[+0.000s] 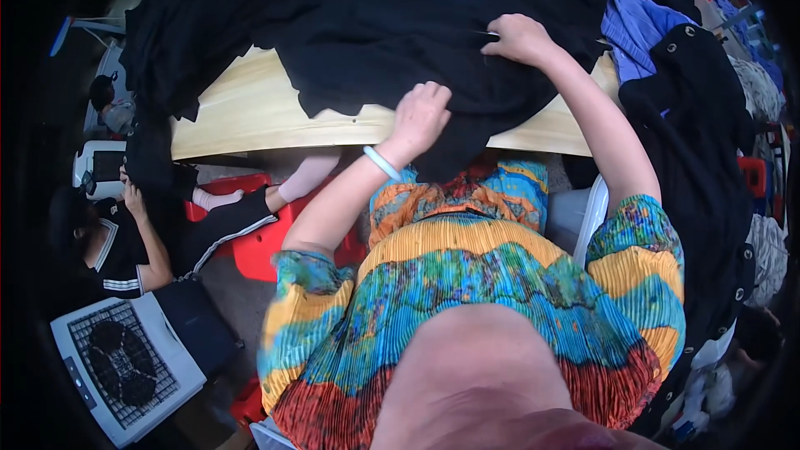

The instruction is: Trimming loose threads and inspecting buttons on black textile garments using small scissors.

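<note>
A large black garment (433,25) lies spread over a pale wooden table (250,112) in front of me and hangs over its near edge. My left hand (421,115), with a light bracelet at the wrist, is closed on a fold of the black cloth near the table's edge. Farther out, my right hand (521,37) presses down on the same garment with fingers curled into the fabric. I wear a pleated, many-coloured top.
More black clothes (708,167) with metal eyelets hang at the right, beside a blue-violet cloth (637,29). Another dark pile (179,42) covers the table's left end. A seated person (117,242) on a red stool (262,237) is at the left, near a white fan (125,362).
</note>
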A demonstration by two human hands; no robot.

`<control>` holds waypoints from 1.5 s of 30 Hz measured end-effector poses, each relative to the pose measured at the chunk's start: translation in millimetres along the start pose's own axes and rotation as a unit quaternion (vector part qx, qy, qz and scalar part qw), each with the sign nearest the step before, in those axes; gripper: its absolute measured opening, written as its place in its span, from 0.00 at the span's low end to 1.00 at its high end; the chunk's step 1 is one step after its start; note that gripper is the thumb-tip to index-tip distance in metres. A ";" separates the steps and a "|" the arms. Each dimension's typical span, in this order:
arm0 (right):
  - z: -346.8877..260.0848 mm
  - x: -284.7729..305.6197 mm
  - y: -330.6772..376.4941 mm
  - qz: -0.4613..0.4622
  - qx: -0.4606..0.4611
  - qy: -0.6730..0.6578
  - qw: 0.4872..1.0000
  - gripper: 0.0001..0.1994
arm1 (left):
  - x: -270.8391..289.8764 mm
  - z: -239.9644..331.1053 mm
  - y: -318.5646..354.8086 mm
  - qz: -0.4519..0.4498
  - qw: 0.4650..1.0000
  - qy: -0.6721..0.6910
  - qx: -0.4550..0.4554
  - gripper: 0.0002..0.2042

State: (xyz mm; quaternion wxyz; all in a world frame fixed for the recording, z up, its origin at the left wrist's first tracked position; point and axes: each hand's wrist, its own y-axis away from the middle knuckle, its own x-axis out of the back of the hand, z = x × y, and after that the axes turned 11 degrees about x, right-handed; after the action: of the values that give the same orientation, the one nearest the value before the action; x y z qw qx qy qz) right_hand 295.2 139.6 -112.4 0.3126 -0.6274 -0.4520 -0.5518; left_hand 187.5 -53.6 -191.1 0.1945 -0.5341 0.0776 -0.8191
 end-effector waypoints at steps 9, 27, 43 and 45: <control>14.5 41.4 53.5 0.231 -0.070 -0.494 0.835 0.21 | 46.4 -13.2 -4.5 0.193 0.975 0.106 -0.011 0.09; -14.8 51.5 80.9 0.146 0.019 -0.527 0.837 0.16 | 102.2 47.8 -75.6 -0.214 0.674 0.690 0.156 0.21; -22.3 14.4 64.2 0.125 0.027 -0.816 0.564 0.04 | 70.3 54.1 -58.1 0.007 0.823 0.557 0.114 0.13; -18.8 8.0 61.4 0.112 0.029 -0.856 0.505 0.01 | 63.2 53.6 -58.8 0.094 0.875 0.474 0.036 0.13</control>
State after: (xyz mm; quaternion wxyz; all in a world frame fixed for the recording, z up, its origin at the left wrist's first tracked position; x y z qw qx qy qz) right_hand 343.4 100.4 -94.4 -0.1490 -0.8300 -0.4415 0.3065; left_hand 199.8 -21.0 -95.7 0.2296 -0.0649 0.1811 -0.9541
